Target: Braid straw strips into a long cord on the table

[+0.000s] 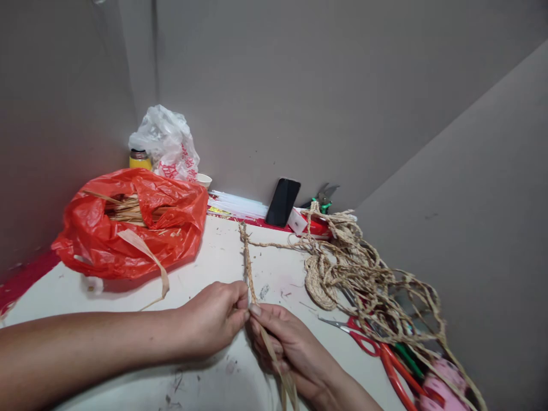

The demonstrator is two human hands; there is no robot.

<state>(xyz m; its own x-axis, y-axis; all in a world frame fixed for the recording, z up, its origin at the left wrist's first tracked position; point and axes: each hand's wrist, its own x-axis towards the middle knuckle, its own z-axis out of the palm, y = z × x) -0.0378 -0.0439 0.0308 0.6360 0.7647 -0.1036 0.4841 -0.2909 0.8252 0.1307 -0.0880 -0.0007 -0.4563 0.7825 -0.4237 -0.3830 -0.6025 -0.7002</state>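
Observation:
Above the white tabletop, my left hand (216, 317) and my right hand (285, 342) meet at the lower end of a braided straw cord (248, 260). My left hand is closed in a pinch at the cord's left side. The thumb and fingers of my right hand press together on the cord where the braiding ends. Loose flat straw strands (276, 359) run down over my right fingers toward the bottom edge. From the cord's far end, a thin braid leads right into a tangled heap of braided straw rope (342, 268). My fingertips partly hide the braid's end.
A red plastic bag (180, 251) of dry straw stands left, a straw strip (148, 254) hanging out. Red-handled scissors (357, 334) and red-handled pliers (396, 379) lie right. A phone (283, 201) leans at the wall, near a yellow jar (140, 161) and white bag (165, 134).

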